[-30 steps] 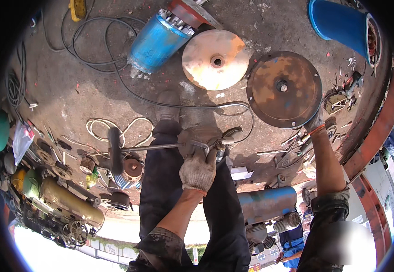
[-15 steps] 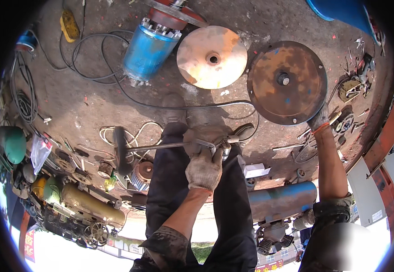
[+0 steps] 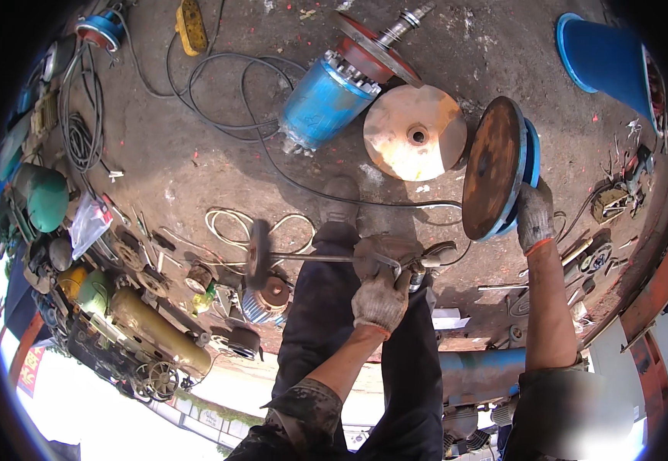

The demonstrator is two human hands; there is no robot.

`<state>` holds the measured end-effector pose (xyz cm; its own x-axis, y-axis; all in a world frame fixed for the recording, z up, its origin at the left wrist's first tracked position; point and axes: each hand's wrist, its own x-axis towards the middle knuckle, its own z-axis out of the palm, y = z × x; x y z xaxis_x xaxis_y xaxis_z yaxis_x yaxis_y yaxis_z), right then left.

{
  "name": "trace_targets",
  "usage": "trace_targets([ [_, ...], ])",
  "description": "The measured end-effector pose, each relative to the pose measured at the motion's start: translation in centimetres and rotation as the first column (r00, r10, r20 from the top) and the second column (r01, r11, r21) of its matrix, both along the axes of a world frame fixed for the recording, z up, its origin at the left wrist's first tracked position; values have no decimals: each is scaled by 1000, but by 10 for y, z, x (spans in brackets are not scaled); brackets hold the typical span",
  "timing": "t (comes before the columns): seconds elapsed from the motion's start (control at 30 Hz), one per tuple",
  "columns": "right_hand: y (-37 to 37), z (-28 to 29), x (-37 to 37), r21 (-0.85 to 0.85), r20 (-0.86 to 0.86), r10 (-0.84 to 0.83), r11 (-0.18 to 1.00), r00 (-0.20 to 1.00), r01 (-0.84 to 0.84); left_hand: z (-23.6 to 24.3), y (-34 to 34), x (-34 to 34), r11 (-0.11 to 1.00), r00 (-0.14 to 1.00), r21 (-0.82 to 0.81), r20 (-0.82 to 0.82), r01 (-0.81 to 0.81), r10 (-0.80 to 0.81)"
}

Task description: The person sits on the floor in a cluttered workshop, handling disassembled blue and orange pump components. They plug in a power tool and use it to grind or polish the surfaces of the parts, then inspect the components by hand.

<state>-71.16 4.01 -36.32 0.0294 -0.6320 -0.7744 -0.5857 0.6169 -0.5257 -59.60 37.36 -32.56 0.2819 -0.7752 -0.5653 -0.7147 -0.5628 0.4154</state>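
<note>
My right hand (image 3: pixel 535 217), in a worn knit glove, grips the edge of a large round flange cover (image 3: pixel 491 167). The cover is tilted up, its rusty face to the left and its blue ribbed back to the right. My left hand (image 3: pixel 380 300), gloved too, is closed around the metal handle of a hammer (image 3: pixel 258 255), which lies across in front of my legs with its dark head to the left. Beyond the cover lies a flat pale disc (image 3: pixel 416 132) with a central hole. Partly overlapping that disc is a blue motor-like cylinder (image 3: pixel 326 104) with a red flange and shaft.
A blue cylindrical housing (image 3: pixel 606 54) lies at the far right. Black cable (image 3: pixel 219 73) loops over the ground at the far left, near a yellow control box (image 3: pixel 190 27). Tools and a small box (image 3: pixel 610 203) lie at the right; a tan tank (image 3: pixel 150 330) stands near left.
The flange cover went from lying nearly flat to tilted up on edge, lifted by my right hand. My left hand keeps the hammer. The whole view has shifted.
</note>
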Motion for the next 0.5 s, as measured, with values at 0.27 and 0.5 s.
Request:
trace_targets([
  [0.27, 36, -15, 94, -7, -120, 204, 978, 972, -206, -8, 17, -5, 958, 966, 150, -51, -243, 253],
  [0.5, 50, -45, 144, -15, -286, 106, 993, 952, -116, -1, 18, 2, 898, 910, 202, -66, -390, 410],
])
